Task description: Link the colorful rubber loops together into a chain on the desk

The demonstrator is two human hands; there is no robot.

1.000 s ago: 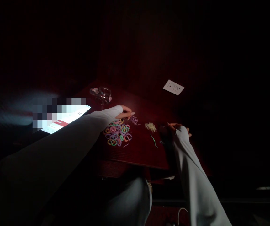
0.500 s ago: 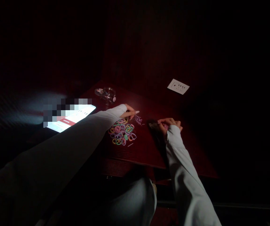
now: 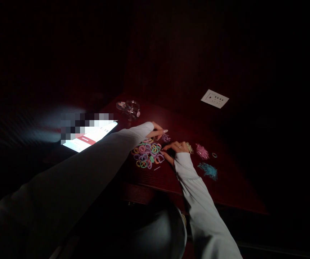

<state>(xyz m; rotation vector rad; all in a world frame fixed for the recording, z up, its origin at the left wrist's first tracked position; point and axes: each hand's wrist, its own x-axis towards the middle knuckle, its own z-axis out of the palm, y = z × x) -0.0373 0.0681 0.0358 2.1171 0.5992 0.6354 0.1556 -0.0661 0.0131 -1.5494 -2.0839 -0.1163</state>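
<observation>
On the dark red table lies a heap of colourful hair ties (image 3: 146,154) in pink, purple, yellow and green. My left hand (image 3: 157,131) is at the heap's far edge, fingers bent and held together; what they hold, if anything, is too dim to make out. Small purple elastic bands (image 3: 166,138) lie just beyond its fingertips. My right hand (image 3: 178,149) reaches to the heap's right edge, thumb and forefinger slightly apart beside the hair ties. It partly hides a pile of pale yellow bands (image 3: 189,147).
Pink bands (image 3: 202,151), blue bands (image 3: 209,171) and a single small ring (image 3: 214,155) lie to the right. A clear jar (image 3: 132,107) stands at the back, near a lit phone (image 3: 90,138). A white socket plate (image 3: 214,98) is on the wall.
My right hand has moved left across the table to the hair ties, uncovering the pink and blue bands. My left hand keeps nearly the same place by the purple bands. The view has shifted.
</observation>
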